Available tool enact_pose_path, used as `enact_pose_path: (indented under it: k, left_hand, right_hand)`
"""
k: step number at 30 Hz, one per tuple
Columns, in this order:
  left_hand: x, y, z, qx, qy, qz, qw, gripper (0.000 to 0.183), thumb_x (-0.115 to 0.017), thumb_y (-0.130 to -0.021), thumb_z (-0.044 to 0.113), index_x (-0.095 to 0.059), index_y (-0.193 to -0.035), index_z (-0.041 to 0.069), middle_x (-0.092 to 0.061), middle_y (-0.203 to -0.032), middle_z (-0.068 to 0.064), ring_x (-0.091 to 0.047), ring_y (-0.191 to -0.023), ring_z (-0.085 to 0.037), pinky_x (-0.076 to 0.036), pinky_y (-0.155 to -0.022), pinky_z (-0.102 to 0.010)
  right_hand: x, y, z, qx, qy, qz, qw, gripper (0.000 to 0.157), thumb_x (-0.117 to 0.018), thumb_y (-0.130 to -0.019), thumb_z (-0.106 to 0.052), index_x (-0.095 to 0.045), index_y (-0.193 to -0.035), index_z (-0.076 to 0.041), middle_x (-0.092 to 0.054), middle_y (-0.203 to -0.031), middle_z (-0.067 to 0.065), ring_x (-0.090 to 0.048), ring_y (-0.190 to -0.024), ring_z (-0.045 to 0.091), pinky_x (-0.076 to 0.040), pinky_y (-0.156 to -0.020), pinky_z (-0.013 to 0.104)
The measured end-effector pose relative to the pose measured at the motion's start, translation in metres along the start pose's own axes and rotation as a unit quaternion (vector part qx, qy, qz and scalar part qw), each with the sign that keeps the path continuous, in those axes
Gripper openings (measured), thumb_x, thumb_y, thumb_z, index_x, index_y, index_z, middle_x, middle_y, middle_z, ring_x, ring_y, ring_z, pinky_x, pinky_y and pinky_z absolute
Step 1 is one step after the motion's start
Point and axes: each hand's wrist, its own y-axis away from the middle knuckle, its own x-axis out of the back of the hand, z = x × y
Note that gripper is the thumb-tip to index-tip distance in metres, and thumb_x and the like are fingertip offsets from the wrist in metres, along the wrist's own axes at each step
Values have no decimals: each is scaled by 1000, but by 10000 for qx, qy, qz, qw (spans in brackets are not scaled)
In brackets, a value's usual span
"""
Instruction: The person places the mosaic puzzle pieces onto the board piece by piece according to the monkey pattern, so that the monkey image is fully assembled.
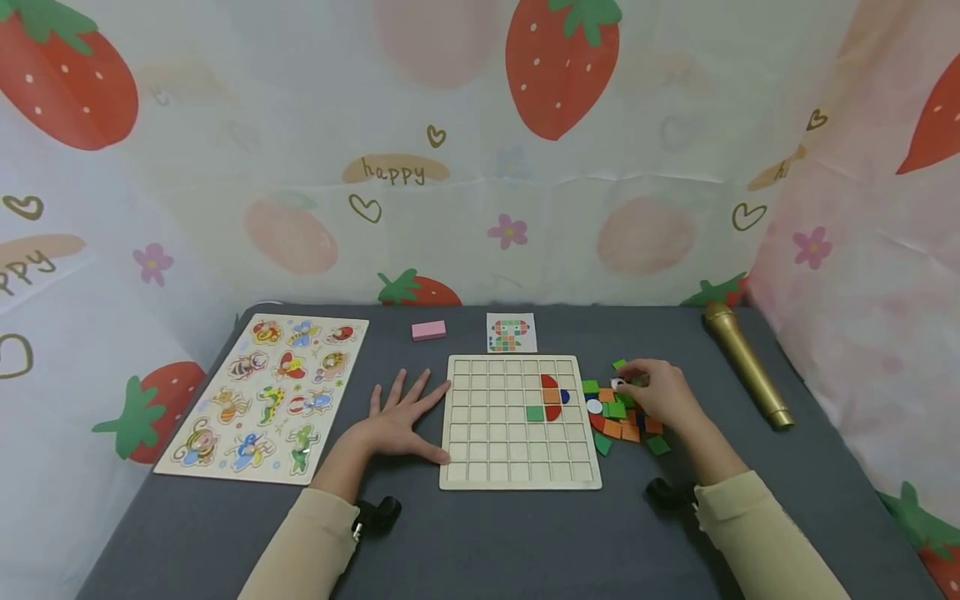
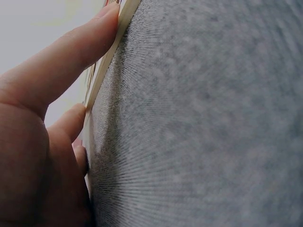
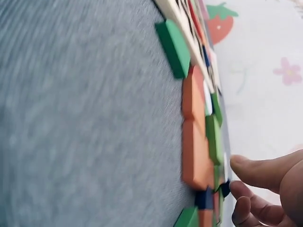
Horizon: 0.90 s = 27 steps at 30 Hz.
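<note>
A wooden grid board lies in the middle of the table. Red rounded pieces, an orange square, a green square and a blue half-round piece sit in its right part. My left hand is spread flat, thumb and index fingertip touching the board's left edge. At the board's right, my right hand reaches over a pile of coloured pieces. Its thumb and fingers are parted, tips beside a white piece and a dark blue piece.
A sticker-like insect puzzle board lies on the left. A pink block and a small pattern card are behind the grid board. On the far right lies a gold cylinder. A strawberry-print curtain hangs around the table.
</note>
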Motion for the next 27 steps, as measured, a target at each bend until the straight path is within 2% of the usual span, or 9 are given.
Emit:
enact_pose_path:
  k: [4, 7, 11, 18, 27]
  left_hand:
    - [0, -1, -2, 4, -20, 4, 10000, 118, -79, -69, 72, -16, -162, 38, 4, -172, -3, 21, -154, -38, 15, -115, -69]
    - [-1, -1, -3, 34, -14, -19, 10000, 119, -78, -68, 73, -14, -162, 39, 5, -172, -2, 22, -154, -37, 15, -116, -68]
    - [-1, 0, -2, 30, -4, -43, 10000, 119, -78, -69, 73, -14, -162, 39, 5, -172, -3, 22, -154, -37, 16, -115, -68]
    - [0, 1, -1, 2, 43, -4, 10000, 117, -79, -69, 70, -16, -163, 37, 4, -172, -4, 22, -154, -38, 15, -115, -69]
    - [-1, -1, -1, 23, 18, -23, 10000, 119, -79, -68, 72, -15, -162, 38, 4, -172, -3, 21, -154, -37, 15, -116, -69]
  right_hand:
    - [0, -4, 5, -99, 100, -83, 9999, 34, -69, -98, -26, -70, -124, -5, -69, -122, 20, -62, -111, 39, -52, -90, 55]
    - [-2, -6, 7, -123, 126, -89, 9998, 34, -68, -98, -28, -71, -123, -5, -69, -121, 20, -61, -111, 39, -51, -91, 56]
    - [-2, -7, 7, -117, 210, -57, 9997, 33, -68, -98, -29, -71, -119, -4, -68, -117, 20, -61, -106, 37, -52, -87, 53]
    - [-1, -6, 0, -238, -41, -51, 9997, 28, -70, -97, -34, -66, -104, -7, -68, -108, 16, -62, -93, 30, -51, -74, 40]
    - [-7, -6, -32, -111, -494, -121, 9986, 25, -71, -96, -33, -67, -102, -8, -68, -94, 9, -59, -82, 24, -47, -66, 33]
